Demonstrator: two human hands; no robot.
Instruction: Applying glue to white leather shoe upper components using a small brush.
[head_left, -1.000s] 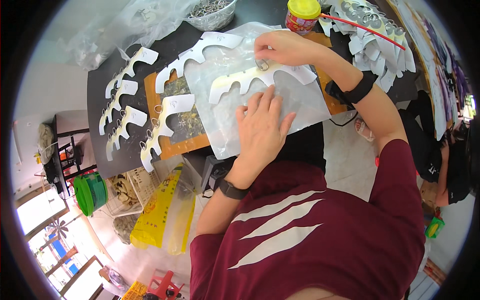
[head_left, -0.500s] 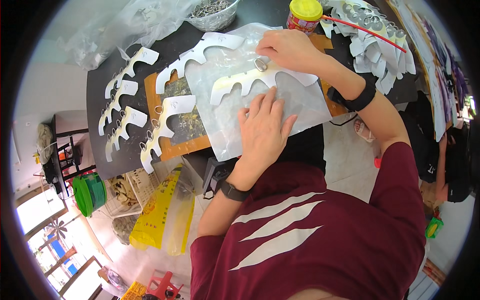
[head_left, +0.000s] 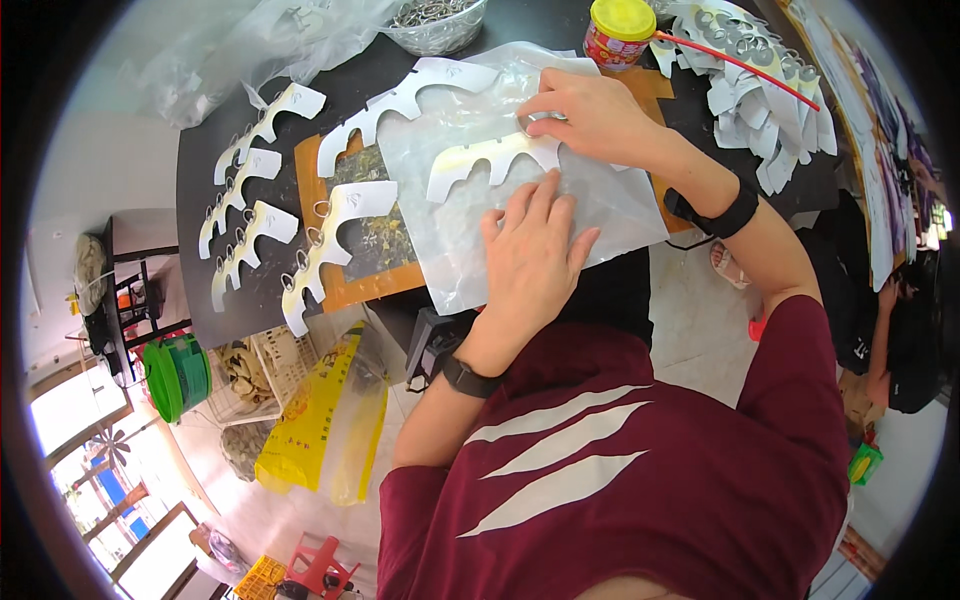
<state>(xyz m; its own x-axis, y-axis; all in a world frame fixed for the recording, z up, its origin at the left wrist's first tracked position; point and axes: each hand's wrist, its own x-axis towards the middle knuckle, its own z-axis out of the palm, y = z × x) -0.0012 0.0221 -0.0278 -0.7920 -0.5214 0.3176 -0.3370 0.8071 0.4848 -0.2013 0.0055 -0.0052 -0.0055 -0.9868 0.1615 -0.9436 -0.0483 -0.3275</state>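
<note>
A white scalloped piece with a yellowish upper edge lies on a clear plastic sheet. My left hand rests palm down with its fingers stretched out, fingertips by the piece's lower edge. Over the piece's right part, my right hand has its thumb and fingers pinched around a metal ring at the upper edge, mostly hidden by the fingers. Left of the sheet lies another scalloped piece without visible rings. Several more with upright rings, such as one nearby piece, lie farther left.
A glass bowl of metal rings stands at the back. A yellow-lidded tin is beside a red stick. At the right, ringed white pieces are heaped. Under the sheet is a brown-edged board on the dark table.
My right hand has come down onto the ring, which stood uncovered before and is now mostly under my fingers. My left hand stays in place. The whole view has shifted slightly.
</note>
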